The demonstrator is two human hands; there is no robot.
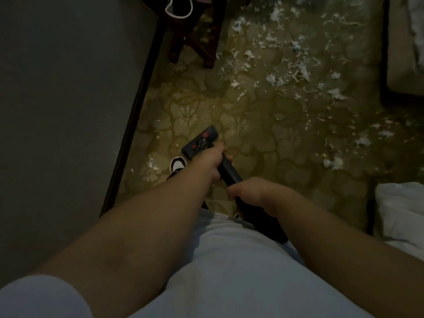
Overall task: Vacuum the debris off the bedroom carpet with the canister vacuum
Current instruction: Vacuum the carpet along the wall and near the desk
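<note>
A black vacuum wand (229, 172) runs from my waist down to a black floor nozzle (200, 141) with red marks, resting on the patterned olive carpet (263, 138). My left hand (212, 162) grips the wand low, just behind the nozzle. My right hand (249, 191) is closed around the wand higher up, near my body. White shredded debris (284, 65) is scattered thickly over the carpet beyond and to the right of the nozzle, with a few scraps (152, 165) to its left. The canister itself is out of view.
A grey wall (68, 111) with a dark baseboard (135, 106) borders the left. Dark wooden furniture legs (195, 42) and a white cord (179, 10) stand ahead. A bed edge (403, 53) lies at right, white bedding (401, 212) at lower right. My shoe (177, 165) is beside the nozzle.
</note>
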